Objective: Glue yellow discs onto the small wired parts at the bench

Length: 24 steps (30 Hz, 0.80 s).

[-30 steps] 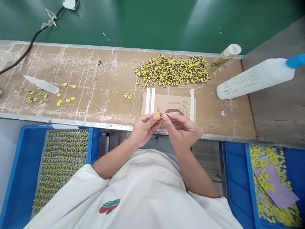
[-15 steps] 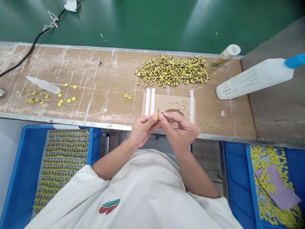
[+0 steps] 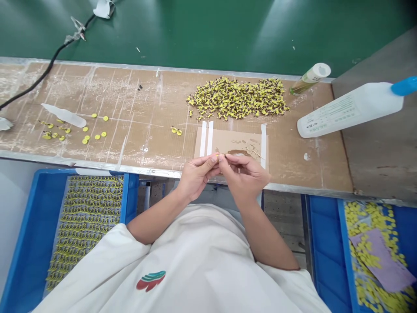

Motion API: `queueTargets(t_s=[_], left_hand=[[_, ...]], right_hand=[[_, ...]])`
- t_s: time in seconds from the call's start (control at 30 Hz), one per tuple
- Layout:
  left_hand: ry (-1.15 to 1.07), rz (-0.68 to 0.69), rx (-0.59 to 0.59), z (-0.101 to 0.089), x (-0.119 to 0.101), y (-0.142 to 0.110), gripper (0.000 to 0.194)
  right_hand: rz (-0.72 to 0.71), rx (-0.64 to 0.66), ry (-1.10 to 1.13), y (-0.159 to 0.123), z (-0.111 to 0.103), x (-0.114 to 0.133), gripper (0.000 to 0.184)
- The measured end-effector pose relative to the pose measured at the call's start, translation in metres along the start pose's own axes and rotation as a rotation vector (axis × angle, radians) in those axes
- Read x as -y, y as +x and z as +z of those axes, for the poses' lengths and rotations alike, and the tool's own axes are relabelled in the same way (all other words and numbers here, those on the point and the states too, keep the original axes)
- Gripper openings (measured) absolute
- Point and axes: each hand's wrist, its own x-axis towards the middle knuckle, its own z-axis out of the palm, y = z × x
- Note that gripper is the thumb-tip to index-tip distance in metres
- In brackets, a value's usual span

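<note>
Over the front edge of the bench, my left hand (image 3: 197, 177) pinches a small yellow piece (image 3: 217, 155) between thumb and fingertips. My right hand (image 3: 246, 176) meets it, thumb and forefinger closed on a tiny dark-and-yellow figure, mostly covered by the fingers. The fingertips of both hands touch. Beneath them lies a cardboard sheet (image 3: 224, 135) with white tape strips and a wet brown patch (image 3: 239, 152). A thin wooden stick (image 3: 256, 153) rests on the sheet. Beyond it spreads a heap of small yellow-and-dark figures (image 3: 239, 99).
Yellow discs (image 3: 104, 134) and a white pointed nozzle bottle (image 3: 65, 115) lie on the left. On the right stand a large white bottle with blue cap (image 3: 348, 111) and a tube of sticks (image 3: 309, 79). Blue crates (image 3: 130, 191) flank me, holding yellow pieces. A black cable (image 3: 48, 65) hangs left.
My fingertips have turned slightly, so less of the yellow piece shows between them. Both hands remain together in the same place; the view has shifted a little.
</note>
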Motion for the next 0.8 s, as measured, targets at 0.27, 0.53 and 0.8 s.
queueTargets(t_s=[0.27,0.53,0.8], left_hand=[[0.015,-0.016,0.027,0.001,-0.007,-0.005,0.024],[0.002,-0.017,0.004,-0.009,-0.012,-0.008,0.024],[0.024,0.006,-0.059,-0.022,-0.020,-0.020,0.026]], right_hand=[[-0.063,0.016,-0.017,0.001,0.001,-0.005,0.012],[-0.008,0.052,0.015,-0.001,0.006,-0.004,0.013],[0.130,0.112,0.136,-0.002,0.019,0.005,0.017]])
